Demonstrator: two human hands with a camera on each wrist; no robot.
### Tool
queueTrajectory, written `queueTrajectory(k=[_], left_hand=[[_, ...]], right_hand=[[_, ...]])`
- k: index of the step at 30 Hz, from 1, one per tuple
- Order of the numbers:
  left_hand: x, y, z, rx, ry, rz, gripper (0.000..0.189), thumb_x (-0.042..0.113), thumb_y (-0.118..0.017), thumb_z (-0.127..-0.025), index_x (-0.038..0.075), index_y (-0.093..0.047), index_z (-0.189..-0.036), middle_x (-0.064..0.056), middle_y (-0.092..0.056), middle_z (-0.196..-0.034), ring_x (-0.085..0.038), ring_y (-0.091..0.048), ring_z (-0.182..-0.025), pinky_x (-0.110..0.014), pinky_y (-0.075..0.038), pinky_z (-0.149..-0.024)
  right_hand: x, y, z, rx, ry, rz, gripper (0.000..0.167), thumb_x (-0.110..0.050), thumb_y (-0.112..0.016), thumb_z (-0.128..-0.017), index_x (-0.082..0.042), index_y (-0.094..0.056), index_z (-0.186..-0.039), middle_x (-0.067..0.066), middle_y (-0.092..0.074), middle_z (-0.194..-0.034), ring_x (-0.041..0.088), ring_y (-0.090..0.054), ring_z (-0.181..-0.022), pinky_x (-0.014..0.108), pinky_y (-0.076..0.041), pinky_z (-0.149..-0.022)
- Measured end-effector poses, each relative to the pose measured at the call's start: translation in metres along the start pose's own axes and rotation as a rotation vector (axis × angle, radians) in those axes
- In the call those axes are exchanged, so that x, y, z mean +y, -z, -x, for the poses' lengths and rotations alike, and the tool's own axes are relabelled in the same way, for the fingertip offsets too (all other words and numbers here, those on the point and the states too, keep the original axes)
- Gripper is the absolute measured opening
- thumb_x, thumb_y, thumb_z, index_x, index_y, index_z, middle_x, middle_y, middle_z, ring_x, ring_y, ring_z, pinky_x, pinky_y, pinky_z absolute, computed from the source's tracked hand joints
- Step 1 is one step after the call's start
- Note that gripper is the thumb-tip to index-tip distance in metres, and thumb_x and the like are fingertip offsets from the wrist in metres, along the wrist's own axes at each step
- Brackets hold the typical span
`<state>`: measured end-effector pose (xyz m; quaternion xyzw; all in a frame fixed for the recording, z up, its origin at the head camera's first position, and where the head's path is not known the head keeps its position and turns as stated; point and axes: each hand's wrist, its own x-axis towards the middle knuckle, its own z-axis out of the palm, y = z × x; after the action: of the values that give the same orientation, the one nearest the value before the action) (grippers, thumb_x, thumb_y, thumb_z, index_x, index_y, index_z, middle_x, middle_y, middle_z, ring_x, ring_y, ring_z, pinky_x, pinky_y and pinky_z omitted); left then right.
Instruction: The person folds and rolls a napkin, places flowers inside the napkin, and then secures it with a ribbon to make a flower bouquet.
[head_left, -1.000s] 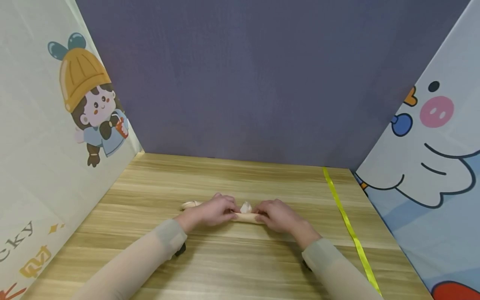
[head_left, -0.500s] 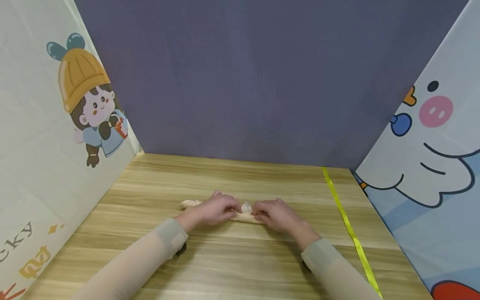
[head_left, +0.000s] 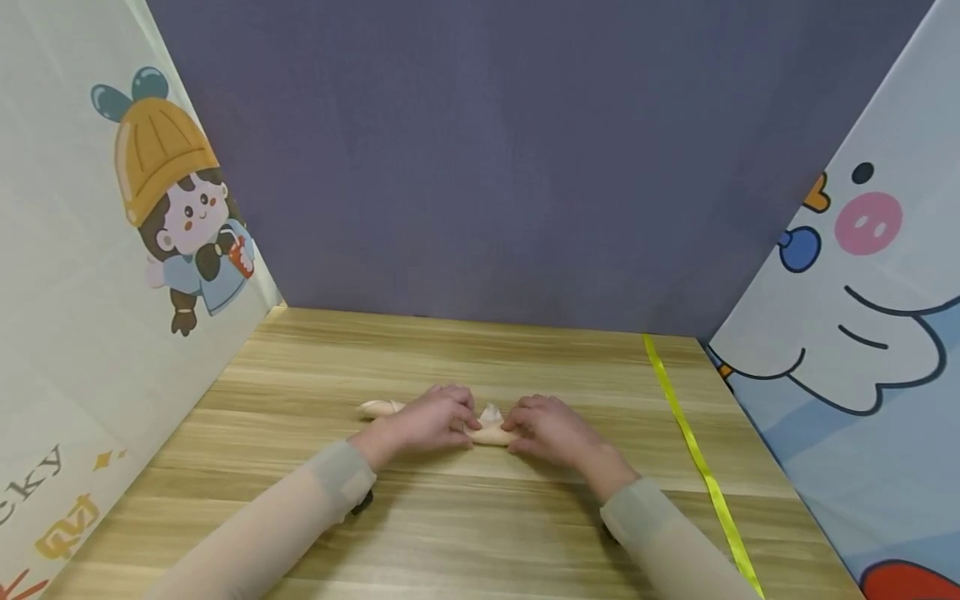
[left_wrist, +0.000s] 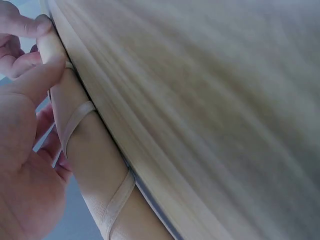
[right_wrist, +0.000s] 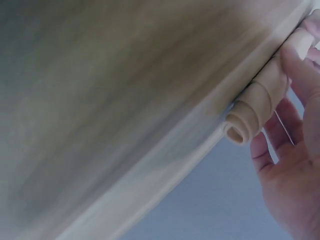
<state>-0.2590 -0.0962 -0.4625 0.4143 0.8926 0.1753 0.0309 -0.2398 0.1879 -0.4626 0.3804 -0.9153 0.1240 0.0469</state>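
Observation:
A beige cloth (head_left: 491, 436), rolled into a long tube, lies across the wooden table with a small pale peak (head_left: 491, 413) standing up behind its middle. My left hand (head_left: 431, 419) holds the roll left of that peak, thumb on the near side and fingers over the far side. On the other side my right hand (head_left: 555, 431) grips it the same way. The left wrist view shows slanting edge bands along the rolled cloth (left_wrist: 95, 150). A spiral of layers marks the rolled cloth's end (right_wrist: 245, 125) in the right wrist view. Both hands cover much of the roll.
A yellow strip (head_left: 697, 454) runs front to back on the right side of the wooden table (head_left: 450, 533). A dark panel (head_left: 487, 167) stands at the back. Printed cloth walls (head_left: 67, 250) flank the table.
Both hands have shifted their fingers slightly along the roll, and the right hand now sits a little further left. The roll and its peak stay in nearly the same place.

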Motion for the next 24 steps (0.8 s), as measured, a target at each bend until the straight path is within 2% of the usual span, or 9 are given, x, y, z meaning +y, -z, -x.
queueTrajectory(k=[2, 6, 11, 16, 20, 24], left_hand=[[-0.0005, -0.0003, -0.0004, 0.006, -0.014, 0.007, 0.025, 0.032, -0.082, -0.1, 0.02, -0.084, -0.122, 0.009, -0.069, -0.114, -0.01, -0.061, -0.106, -0.036, -0.045, -0.098], [-0.0017, 0.0006, 0.0001, 0.02, -0.023, 0.026, 0.021, 0.031, -0.078, -0.104, 0.021, -0.084, -0.122, 0.01, -0.073, -0.112, -0.009, -0.065, -0.104, -0.036, -0.046, -0.097], [-0.0029, 0.0013, 0.0009, 0.02, 0.008, 0.068, 0.021, 0.029, -0.074, -0.107, 0.021, -0.082, -0.125, 0.007, -0.08, -0.119, -0.011, -0.071, -0.111, -0.041, -0.047, -0.101], [-0.003, 0.0006, 0.0002, 0.019, 0.031, 0.116, 0.026, 0.027, -0.073, -0.108, 0.021, -0.074, -0.133, 0.006, -0.081, -0.118, -0.008, -0.074, -0.105, -0.045, -0.044, -0.102], [-0.0037, -0.0004, -0.0013, 0.03, 0.02, 0.112, 0.02, 0.026, -0.074, -0.107, 0.023, -0.076, -0.127, 0.008, -0.081, -0.121, -0.005, -0.073, -0.104, -0.046, -0.043, -0.105], [-0.0037, -0.0013, -0.0023, 0.016, 0.026, 0.053, 0.017, 0.028, -0.073, -0.107, 0.024, -0.08, -0.123, 0.009, -0.079, -0.126, -0.009, -0.071, -0.111, -0.051, -0.043, -0.111]], right_hand=[[0.0007, -0.0013, -0.0002, 0.012, 0.014, -0.013, 0.018, -0.03, -0.084, -0.099, -0.018, -0.081, -0.113, -0.003, -0.077, -0.112, 0.019, -0.072, -0.103, 0.046, -0.059, -0.095], [0.0015, -0.0034, -0.0007, 0.004, -0.023, -0.062, 0.012, -0.026, -0.078, -0.104, -0.02, -0.081, -0.114, -0.005, -0.079, -0.11, 0.016, -0.073, -0.099, 0.043, -0.06, -0.092], [0.0004, -0.0027, -0.0012, -0.029, -0.084, -0.129, 0.013, -0.023, -0.073, -0.108, -0.021, -0.08, -0.119, -0.005, -0.081, -0.109, 0.013, -0.074, -0.094, 0.038, -0.061, -0.085], [-0.0009, -0.001, -0.0017, -0.054, -0.099, -0.199, 0.015, -0.018, -0.068, -0.11, -0.023, -0.07, -0.125, -0.003, -0.081, -0.1, 0.006, -0.072, -0.083, 0.03, -0.059, -0.074], [-0.002, -0.0006, -0.0024, -0.03, -0.067, -0.18, 0.014, -0.015, -0.07, -0.109, -0.024, -0.071, -0.121, -0.003, -0.082, -0.099, 0.006, -0.071, -0.079, 0.029, -0.058, -0.072], [-0.0038, 0.0, -0.0025, -0.011, -0.047, -0.079, 0.012, -0.018, -0.071, -0.109, -0.023, -0.076, -0.118, -0.005, -0.081, -0.109, 0.012, -0.074, -0.091, 0.038, -0.061, -0.082]])
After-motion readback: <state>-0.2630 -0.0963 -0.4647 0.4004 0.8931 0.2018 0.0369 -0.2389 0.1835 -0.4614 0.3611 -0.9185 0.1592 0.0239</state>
